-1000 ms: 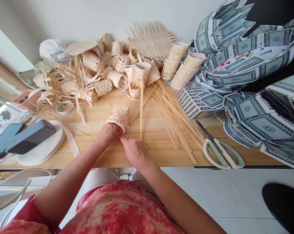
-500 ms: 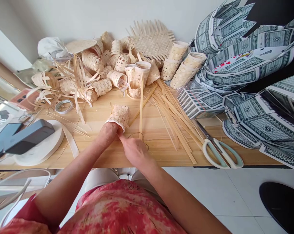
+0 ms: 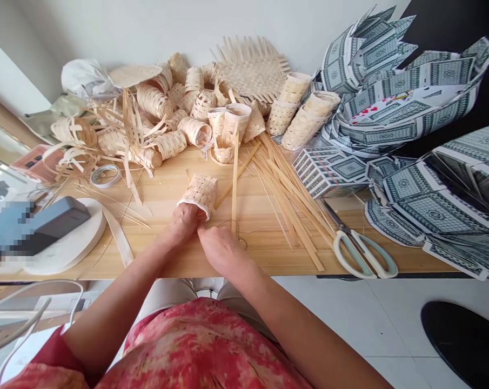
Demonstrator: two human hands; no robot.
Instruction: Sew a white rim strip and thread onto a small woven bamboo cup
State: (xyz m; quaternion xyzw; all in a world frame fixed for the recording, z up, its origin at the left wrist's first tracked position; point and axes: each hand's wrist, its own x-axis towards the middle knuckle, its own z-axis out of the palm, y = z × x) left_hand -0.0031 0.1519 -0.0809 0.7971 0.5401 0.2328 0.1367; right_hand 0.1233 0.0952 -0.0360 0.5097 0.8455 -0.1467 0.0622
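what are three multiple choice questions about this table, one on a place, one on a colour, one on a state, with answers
1. Where do the white scissors with pale green grips lie?
A. On the floor
B. On the pale wooden table, right of the loose bamboo strips
C. Beside the tape roll

2. What colour is the back pattern on the curved structure of folded playing cards?
A. Bright orange
B. Purple
C. Dark green

3. Where is the pale woven bamboo sleeve?
A. Over the fingers of the left hand
B. Lying loose on the table
C. Inside a basket

Answers:
1. B, they sit near the table's front edge.
2. C, green covers the card backs.
3. A, the fingers disappear into it.
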